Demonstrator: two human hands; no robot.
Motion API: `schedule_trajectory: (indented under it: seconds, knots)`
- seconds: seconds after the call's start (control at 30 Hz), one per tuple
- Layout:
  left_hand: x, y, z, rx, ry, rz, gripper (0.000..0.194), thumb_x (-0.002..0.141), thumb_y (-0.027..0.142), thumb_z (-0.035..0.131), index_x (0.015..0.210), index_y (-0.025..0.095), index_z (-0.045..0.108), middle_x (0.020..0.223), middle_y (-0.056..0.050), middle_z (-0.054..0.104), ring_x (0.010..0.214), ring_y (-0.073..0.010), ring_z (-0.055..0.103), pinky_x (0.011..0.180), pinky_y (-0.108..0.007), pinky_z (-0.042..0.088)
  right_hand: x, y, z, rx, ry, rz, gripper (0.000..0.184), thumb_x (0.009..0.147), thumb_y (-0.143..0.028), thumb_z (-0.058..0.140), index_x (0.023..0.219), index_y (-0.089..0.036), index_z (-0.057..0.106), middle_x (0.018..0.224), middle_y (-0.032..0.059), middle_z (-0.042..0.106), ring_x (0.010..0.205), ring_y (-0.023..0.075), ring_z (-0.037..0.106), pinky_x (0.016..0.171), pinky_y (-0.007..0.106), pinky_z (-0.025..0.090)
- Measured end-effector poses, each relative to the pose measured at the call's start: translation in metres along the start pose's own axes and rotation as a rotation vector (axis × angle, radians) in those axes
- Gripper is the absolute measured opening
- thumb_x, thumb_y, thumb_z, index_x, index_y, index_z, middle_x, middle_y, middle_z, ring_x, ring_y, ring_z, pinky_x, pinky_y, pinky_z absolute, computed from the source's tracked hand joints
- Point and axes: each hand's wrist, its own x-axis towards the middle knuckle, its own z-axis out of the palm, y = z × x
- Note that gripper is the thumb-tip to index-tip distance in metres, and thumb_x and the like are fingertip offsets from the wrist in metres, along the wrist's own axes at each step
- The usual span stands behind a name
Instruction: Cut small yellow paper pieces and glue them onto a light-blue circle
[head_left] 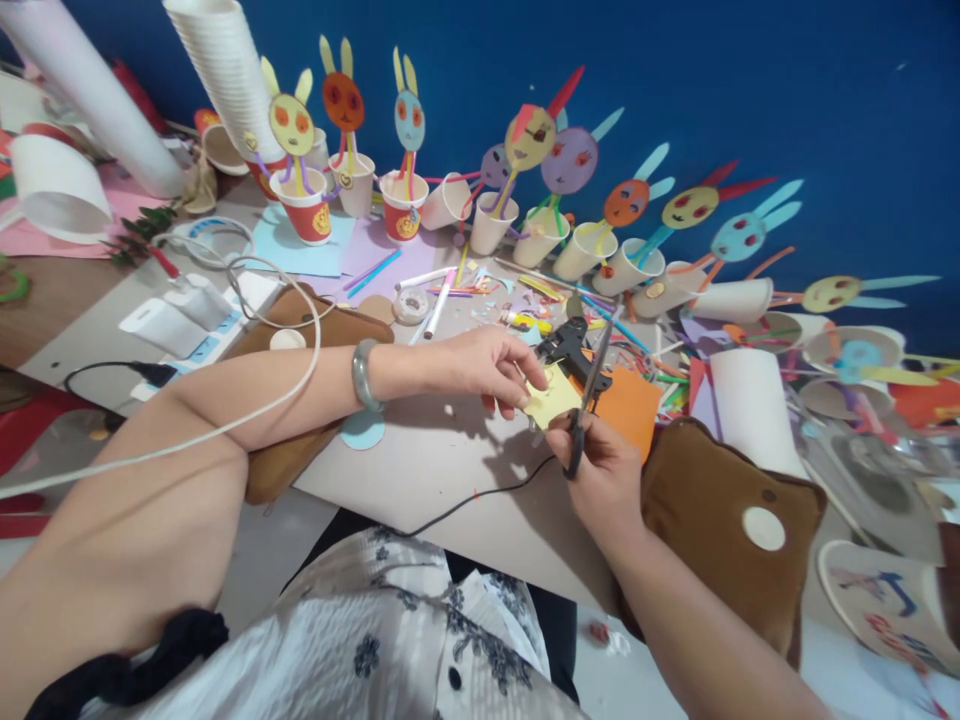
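My left hand [495, 370] pinches a small piece of yellow paper [553, 398] by its left edge, above the table. Pen marks show faintly on the paper. In my right hand [604, 465] is a pair of scissors [596, 375], with fingers in the dark handles and blades pointing up and away. The scissors are close against the paper's right side; whether the blades touch it I cannot tell. Just behind them lies a black glue gun [566, 345], partly hidden. Under and beside it is a sheet of orange paper [626, 410].
Paper cups with rabbit faces, such as a red cup [307, 215], line the blue wall. Two brown pouches [720, 530] flank my hands. A white cable [300, 385] crosses over my left arm from a power strip [217, 320]. Pens [441, 303], tape [411, 305] and paper scraps lie mid-table.
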Motion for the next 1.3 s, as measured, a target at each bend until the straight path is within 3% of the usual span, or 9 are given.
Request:
schedule_trajectory:
  seconds: [0.17,0.33,0.47,0.53,0.7,1.07,1.3]
  knots:
    - [-0.006,0.000,0.022,-0.034,0.012,-0.041,0.024,0.074,0.002,0.066,0.097,0.008,0.061,0.059,0.001,0.068,0.054,-0.0089,0.067,0.055,-0.017,0.053,0.001,0.000,0.002,0.059,0.037,0.068,0.034,0.072,-0.039,0.082,0.062,-0.020,0.057,0.061,-0.0038,0.049,0.057,0.0106,0.041,0.056,0.026,0.037]
    - [-0.006,-0.002,0.028,-0.023,0.028,-0.053,0.022,0.076,-0.001,0.064,0.095,0.009,0.061,0.060,0.001,0.068,0.052,-0.0092,0.067,0.054,-0.018,0.053,0.001,0.003,0.000,0.067,-0.008,0.075,0.033,0.068,-0.034,0.085,0.060,-0.020,0.056,0.062,-0.0033,0.054,0.059,0.0107,0.043,0.056,0.025,0.036]
    - [-0.007,0.001,0.030,-0.031,0.093,-0.058,0.002,0.087,0.010,0.060,0.089,0.010,0.060,0.061,0.000,0.066,0.054,-0.0091,0.066,0.052,-0.018,0.052,0.002,0.007,0.000,0.104,-0.001,0.084,0.031,0.069,-0.031,0.084,0.061,-0.020,0.057,0.063,-0.0032,0.056,0.061,0.0109,0.045,0.058,0.025,0.037]
    - [-0.008,0.002,0.030,-0.048,0.119,-0.041,0.010,0.092,0.018,0.058,0.086,0.010,0.060,0.066,-0.001,0.067,0.056,-0.0074,0.065,0.054,-0.017,0.052,0.002,0.010,0.000,0.117,0.001,0.083,0.028,0.070,-0.030,0.083,0.062,-0.020,0.058,0.063,-0.0034,0.056,0.061,0.0110,0.046,0.059,0.025,0.038]
    - [-0.007,-0.005,0.029,-0.011,0.020,-0.006,0.023,0.074,0.023,0.080,0.083,0.009,0.064,0.071,0.001,0.065,0.058,-0.0040,0.060,0.054,-0.015,0.048,0.000,0.014,-0.001,0.167,-0.011,0.063,0.024,0.073,-0.030,0.082,0.064,-0.020,0.060,0.062,-0.0040,0.056,0.060,0.0110,0.047,0.058,0.025,0.038]
    - [-0.006,-0.012,0.030,-0.121,-0.071,-0.111,0.009,0.079,0.019,0.073,0.078,0.011,0.069,0.067,0.002,0.064,0.059,-0.0051,0.060,0.056,-0.016,0.046,-0.003,0.011,-0.004,0.124,-0.006,0.028,0.022,0.074,-0.034,0.082,0.071,-0.022,0.064,0.069,-0.0010,0.060,0.064,0.0137,0.050,0.060,0.027,0.041]
    - [-0.008,-0.014,0.031,-0.079,-0.069,-0.025,0.015,0.080,0.023,0.074,0.074,0.011,0.068,0.063,0.003,0.061,0.057,-0.0050,0.056,0.055,-0.017,0.044,-0.004,0.024,-0.007,0.110,-0.010,0.002,0.023,0.079,-0.038,0.077,0.072,-0.021,0.064,0.071,-0.0001,0.061,0.066,0.0146,0.051,0.063,0.029,0.042]
